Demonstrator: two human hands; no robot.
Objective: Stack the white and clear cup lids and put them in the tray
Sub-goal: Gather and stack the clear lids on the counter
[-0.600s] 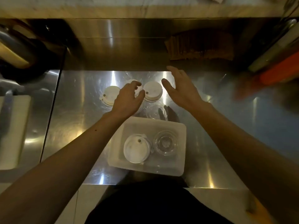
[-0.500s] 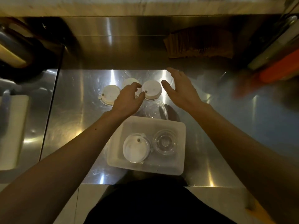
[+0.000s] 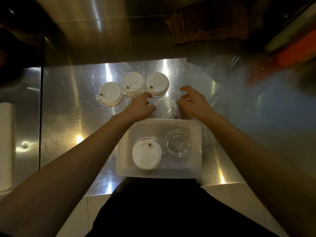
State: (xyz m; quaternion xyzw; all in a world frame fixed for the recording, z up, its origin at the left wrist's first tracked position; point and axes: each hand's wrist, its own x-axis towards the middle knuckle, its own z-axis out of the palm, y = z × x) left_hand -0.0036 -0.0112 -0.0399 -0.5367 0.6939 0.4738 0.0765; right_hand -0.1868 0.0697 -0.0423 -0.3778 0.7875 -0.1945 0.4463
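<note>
Three white cup lids lie in a row on the steel counter: a left one [image 3: 111, 94], a middle one [image 3: 133, 83] and a right one [image 3: 157, 84]. A clear lid [image 3: 165, 108] lies just behind the white tray [image 3: 196, 149]. The tray holds a stack of white lids [image 3: 147, 154] and a stack of clear lids [image 3: 178, 142]. My left hand [image 3: 140, 106] sits at the clear lid's left edge with fingers curled and apart. At the lid's right, my right hand [image 3: 193, 100] hovers with fingers spread. Neither hand holds anything.
A stack of brown cardboard sleeves [image 3: 206, 28] stands against the steel back wall. Blurred orange and white items [image 3: 294, 52] lie at the far right. A dark appliance [image 3: 15, 40] fills the far left, with a white board [image 3: 6, 146] below it.
Both hands have drawn back from the white lids toward me and now flank the clear lid behind the tray. The lids lie as before.
</note>
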